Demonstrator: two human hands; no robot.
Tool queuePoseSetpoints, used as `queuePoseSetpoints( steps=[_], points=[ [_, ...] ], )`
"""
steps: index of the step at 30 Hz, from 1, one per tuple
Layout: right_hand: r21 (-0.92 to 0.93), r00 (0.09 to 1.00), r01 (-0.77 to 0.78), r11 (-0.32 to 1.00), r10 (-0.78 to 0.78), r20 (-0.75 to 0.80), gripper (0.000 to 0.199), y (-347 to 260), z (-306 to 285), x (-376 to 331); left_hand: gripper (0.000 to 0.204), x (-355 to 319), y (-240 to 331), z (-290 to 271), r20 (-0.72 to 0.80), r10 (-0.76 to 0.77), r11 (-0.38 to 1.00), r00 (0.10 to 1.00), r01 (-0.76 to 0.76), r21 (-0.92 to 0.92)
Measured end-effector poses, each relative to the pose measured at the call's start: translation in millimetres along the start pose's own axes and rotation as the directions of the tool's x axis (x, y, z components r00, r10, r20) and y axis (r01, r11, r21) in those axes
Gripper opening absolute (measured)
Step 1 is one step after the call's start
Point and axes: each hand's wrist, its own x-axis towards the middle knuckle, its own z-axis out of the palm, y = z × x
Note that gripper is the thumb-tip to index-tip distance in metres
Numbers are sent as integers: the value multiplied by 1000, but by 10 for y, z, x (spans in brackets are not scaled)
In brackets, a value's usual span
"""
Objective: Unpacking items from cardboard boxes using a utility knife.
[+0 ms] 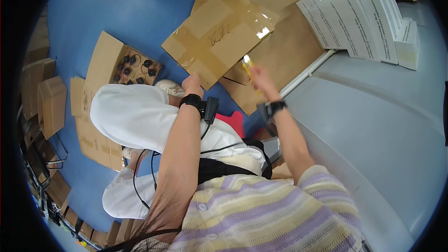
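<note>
A brown cardboard box [212, 37], taped along its seams and marked with dark handwriting, lies in front of me, tilted in view. My left hand [192, 84] is closed at its near left corner, with the fingertips partly hidden. In my right hand [262, 82], somewhat blurred, is a yellow utility knife [246, 67]. The knife's front end points away from me, beside the box's right edge. Under and to the right of the box is more brown cardboard [289, 42]. Both wrists carry black straps with small devices.
An open carton [140, 69] of black-capped bottles stands at left, near my shoe. White printed boxes [359, 23] are stacked on a grey surface [373, 107] at right. A pale pipe [308, 72] runs along its edge. More cartons [51, 105] line the far left over blue floor [70, 23].
</note>
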Motion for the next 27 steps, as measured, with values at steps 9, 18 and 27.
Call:
queuePoseSetpoints(
  steps=[9, 18, 27],
  points=[
    [265, 1000, -14, 964, 6, 29, 33, 261, 20, -353, 39, -92, 147, 52, 16, 97, 985, 995, -98, 142],
    [468, 958, -114, 876, -29, 287, 22, 491, 624, -672, 31, -656, 179, 200, 190, -47, 980, 981, 8, 200],
    [547, 878, -373, 749, 95, 469, 23, 387, 925, -876, 15, -628, 268, 57, 372, -145, 988, 917, 113, 108]
  ],
)
